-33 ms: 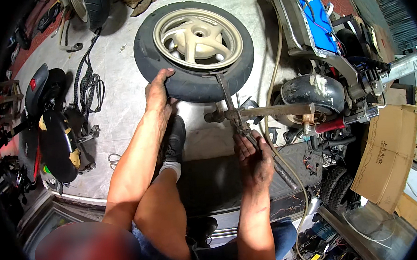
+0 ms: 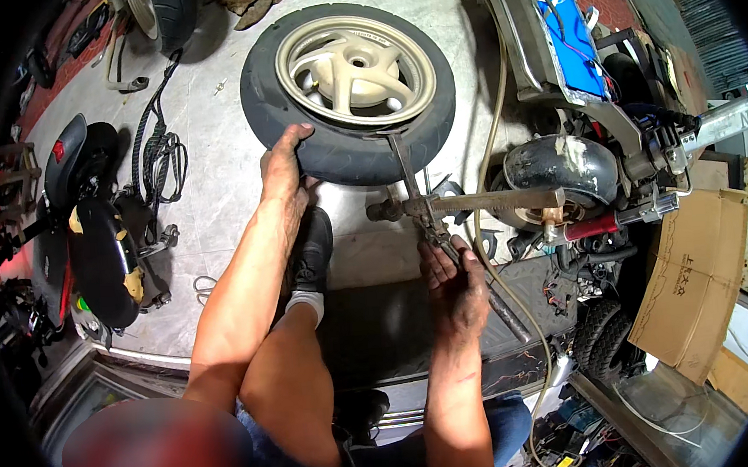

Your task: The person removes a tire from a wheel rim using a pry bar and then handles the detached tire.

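Observation:
A wheel with a black tire and a beige spoked rim leans tilted in front of me. My left hand grips the tire's near left edge, thumb on the sidewall, the other fingers mostly hidden underneath. A worn metal bead breaker, with a toothed bar and a long handle, meets the tire beside the near rim edge with its flat blade. Below the toothed bar, my right hand is closed around the tool's handle side, palm partly turned up. The wheel's underside is out of sight.
A hose runs down the right of the wheel. Farther right stands a scooter part with a small wheel, near a cardboard sheet. Black straps and a dark seat lie left. My shoe is below the tire.
My right hand has shifted very slightly on the bead breaker. The wheel and my left hand look the same.

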Demonstrator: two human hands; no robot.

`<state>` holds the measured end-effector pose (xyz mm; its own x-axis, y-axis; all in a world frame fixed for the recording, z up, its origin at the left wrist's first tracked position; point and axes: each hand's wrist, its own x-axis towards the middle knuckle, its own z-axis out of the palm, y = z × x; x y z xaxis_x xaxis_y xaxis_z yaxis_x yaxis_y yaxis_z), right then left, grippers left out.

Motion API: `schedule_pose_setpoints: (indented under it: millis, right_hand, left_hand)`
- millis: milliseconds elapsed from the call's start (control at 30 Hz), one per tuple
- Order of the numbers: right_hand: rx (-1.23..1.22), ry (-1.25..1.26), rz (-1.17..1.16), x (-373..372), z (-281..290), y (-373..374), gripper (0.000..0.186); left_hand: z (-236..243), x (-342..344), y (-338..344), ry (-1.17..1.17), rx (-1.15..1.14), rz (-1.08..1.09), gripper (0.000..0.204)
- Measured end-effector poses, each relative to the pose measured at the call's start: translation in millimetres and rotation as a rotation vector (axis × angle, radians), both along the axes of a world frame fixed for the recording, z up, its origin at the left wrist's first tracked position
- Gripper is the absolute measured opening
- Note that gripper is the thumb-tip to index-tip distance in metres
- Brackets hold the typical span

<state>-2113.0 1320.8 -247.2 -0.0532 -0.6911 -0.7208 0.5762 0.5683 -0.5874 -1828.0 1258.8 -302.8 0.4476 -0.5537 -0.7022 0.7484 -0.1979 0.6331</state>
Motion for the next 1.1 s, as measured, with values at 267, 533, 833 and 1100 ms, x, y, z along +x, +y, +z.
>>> schedule_pose_setpoints:
  millis: [267, 533, 833, 1100]
  right_hand:
    - [-0.013, 0.089, -0.025, 11, 1, -8, 0.037]
    - [-0.094, -0.145, -0.222, -2, -44, 20, 0.031]
    - [-0.269, 0.253, 0.135, 2, 169, -63, 0.034]
    - [-0.262, 0.556, 0.073, -78, 181, -3, 0.026]
  left_hand:
    - [-1, 3, 5, -0.023, 0.030, 0.002, 0.050]
    - [-3, 0, 5, 0.016, 0.059, -0.018, 0.051]
    - [-29, 25, 19, -0.182, -0.136, 0.021, 0.047]
    - [44, 106, 10, -0.503, -0.108, -0.032, 0.050]
